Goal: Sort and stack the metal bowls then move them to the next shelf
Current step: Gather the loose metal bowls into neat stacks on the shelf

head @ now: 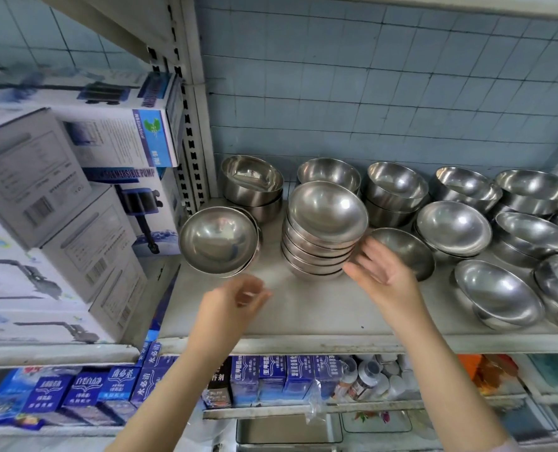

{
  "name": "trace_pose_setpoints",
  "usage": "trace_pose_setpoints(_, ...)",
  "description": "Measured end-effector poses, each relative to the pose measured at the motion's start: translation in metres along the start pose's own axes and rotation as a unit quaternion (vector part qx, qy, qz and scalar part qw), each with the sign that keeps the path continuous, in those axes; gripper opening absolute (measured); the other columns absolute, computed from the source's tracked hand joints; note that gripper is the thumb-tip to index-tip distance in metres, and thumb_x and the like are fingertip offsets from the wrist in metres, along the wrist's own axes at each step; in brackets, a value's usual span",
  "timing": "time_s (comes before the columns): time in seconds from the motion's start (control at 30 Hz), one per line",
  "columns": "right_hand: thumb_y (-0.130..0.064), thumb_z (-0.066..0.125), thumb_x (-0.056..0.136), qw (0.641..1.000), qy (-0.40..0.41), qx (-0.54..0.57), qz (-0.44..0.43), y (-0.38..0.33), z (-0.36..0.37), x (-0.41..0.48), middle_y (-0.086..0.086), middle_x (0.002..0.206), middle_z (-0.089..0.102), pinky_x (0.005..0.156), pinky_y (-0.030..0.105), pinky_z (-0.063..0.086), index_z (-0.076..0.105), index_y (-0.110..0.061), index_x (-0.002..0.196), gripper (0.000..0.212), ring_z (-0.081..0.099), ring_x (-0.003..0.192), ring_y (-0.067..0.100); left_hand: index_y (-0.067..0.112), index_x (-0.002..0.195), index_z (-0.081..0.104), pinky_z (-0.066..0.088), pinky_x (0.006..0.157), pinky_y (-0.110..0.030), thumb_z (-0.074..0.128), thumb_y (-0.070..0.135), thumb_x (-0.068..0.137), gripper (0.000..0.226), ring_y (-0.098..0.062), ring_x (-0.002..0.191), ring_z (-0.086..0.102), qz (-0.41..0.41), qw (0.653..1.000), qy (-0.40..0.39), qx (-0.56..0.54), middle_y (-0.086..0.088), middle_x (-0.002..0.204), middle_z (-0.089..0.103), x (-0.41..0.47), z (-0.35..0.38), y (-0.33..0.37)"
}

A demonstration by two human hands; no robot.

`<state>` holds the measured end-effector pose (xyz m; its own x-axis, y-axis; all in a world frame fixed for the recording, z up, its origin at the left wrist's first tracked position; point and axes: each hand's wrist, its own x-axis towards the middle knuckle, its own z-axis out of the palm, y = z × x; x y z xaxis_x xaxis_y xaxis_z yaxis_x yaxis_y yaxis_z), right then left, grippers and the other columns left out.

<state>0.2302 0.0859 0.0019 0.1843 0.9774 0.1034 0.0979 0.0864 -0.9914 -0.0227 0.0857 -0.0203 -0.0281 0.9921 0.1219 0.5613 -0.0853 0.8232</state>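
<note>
Right hand (380,269): spread, empty, just beside the tall stack of metal bowls (323,230) on the shelf (303,324). Left hand (238,298): blurred, loosely curled, empty. Step: stacking appears under way. Next, probably: grip stack both sides, keep level.

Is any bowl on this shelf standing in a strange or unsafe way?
Yes. The tall stack in the middle leans, its bowls tilted toward the camera. The bowl at the left end is tipped too and reaches the shelf edge beside the boxes. Neither hand holds anything.
</note>
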Motion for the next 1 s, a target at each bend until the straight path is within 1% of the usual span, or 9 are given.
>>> trace_pose_setpoints(0.1,-0.018,0.075,0.082,0.999,0.047,-0.009,-0.011,0.009,0.013,-0.028,-0.003,0.139,0.058,0.089,0.008,0.048,0.051,-0.014,0.141,0.064,0.06,0.121,0.005,0.012,0.09,0.054,0.046,0.066,-0.017,0.087,0.026,0.071,0.041,-0.01,0.069,0.059,-0.029,0.99,0.137,-0.003,0.0,0.081,0.06,-0.021,-0.025,-0.025)
trace_pose_setpoints(0.2,-0.028,0.073,0.079,0.992,0.102,-0.032,-0.064,0.016,0.023,-0.047,-0.004,0.133,0.063,0.098,0.018,0.049,0.058,-0.013,0.133,0.058,0.061,0.119,0.004,0.005,0.135,0.037,0.051,0.091,-0.042,0.09,0.026,0.063,0.092,-0.033,0.101,0.059,-0.054,0.989,0.135,-0.002,-0.016,0.12,0.048,-0.012,-0.034,-0.034)
trace_pose_setpoints(0.27,-0.034,0.072,0.081,0.983,0.135,-0.08,-0.096,0.017,0.025,-0.052,-0.006,0.129,0.064,0.102,0.025,0.049,0.06,-0.015,0.129,0.052,0.06,0.118,0.006,0.005,0.153,0.01,0.03,0.115,-0.04,0.091,0.026,0.059,0.126,-0.038,0.139,0.034,-0.046,0.994,0.101,-0.008,-0.024,0.151,0.026,0.007,-0.032,-0.034)
trace_pose_setpoints(0.33,-0.047,0.069,0.086,0.966,0.175,-0.147,-0.119,0.016,0.023,-0.053,-0.01,0.128,0.061,0.105,0.031,0.046,0.06,-0.017,0.128,0.052,0.056,0.12,0.005,0.011,0.155,-0.001,0.015,0.116,-0.031,0.092,0.023,0.058,0.135,-0.027,0.149,0.015,-0.029,0.994,0.09,-0.049,-0.018,0.161,0.008,0.025,-0.026,-0.03)
trace_pose_setpoints(0.47,-0.064,0.046,0.087,0.89,0.155,-0.413,-0.116,0.018,-0.002,-0.043,0.005,0.146,0.052,0.113,0.047,0.031,0.051,-0.013,0.14,0.074,0.035,0.145,0.026,0.021,0.155,0.003,0.03,0.108,-0.03,0.091,0.024,0.064,0.126,-0.026,0.141,0.034,-0.031,0.987,0.1,-0.123,-0.015,0.156,0.027,0.044,-0.019,-0.024)
trace_pose_setpoints(0.57,-0.053,0.054,0.093,0.863,0.093,-0.493,-0.058,0.023,-0.02,-0.034,0.01,0.146,0.053,0.111,0.047,0.035,0.05,-0.012,0.143,0.065,0.041,0.141,0.031,0.02,0.152,0.013,0.037,0.103,-0.029,0.09,0.025,0.065,0.117,-0.027,0.133,0.045,-0.014,0.987,0.113,-0.118,-0.014,0.148,0.042,0.045,-0.017,-0.023)
trace_pose_setpoints(0.73,-0.007,0.072,0.085,0.854,0.153,-0.477,-0.141,0.028,-0.031,-0.032,0.005,0.1,0.07,0.079,0.035,0.05,0.074,-0.007,0.104,0.019,0.065,0.096,0.032,0.023,0.149,0.024,0.045,0.105,-0.035,0.092,0.019,0.063,0.109,-0.018,0.122,0.054,0.009,0.987,0.058,-0.153,-0.002,0.138,0.049,0.034,-0.03,-0.025)
trace_pose_setpoints(0.93,-0.004,0.075,0.084,0.874,0.216,-0.394,-0.182,0.018,-0.023,-0.064,-0.004,0.091,0.066,0.078,0.034,0.05,0.072,-0.007,0.094,0.011,0.064,0.089,0.025,0.015,0.148,0.024,0.043,0.097,-0.022,0.086,0.012,0.07,0.1,0.005,0.102,0.055,0.012,0.985,0.024,-0.172,0.004,0.13,0.046,0.013,-0.043,-0.031)
trace_pose_setpoints(1.0,-0.006,0.075,0.084,0.879,0.226,-0.375,-0.187,0.014,-0.017,-0.076,-0.002,0.093,0.069,0.081,0.027,0.048,0.072,-0.007,0.097,0.013,0.064,0.09,0.023,0.014,0.151,0.015,0.04,0.093,-0.006,0.083,0.007,0.073,0.104,0.023,0.098,0.05,0.02,0.984,0.008,-0.178,0.006,0.134,0.037,0.01,-0.041,-0.028)
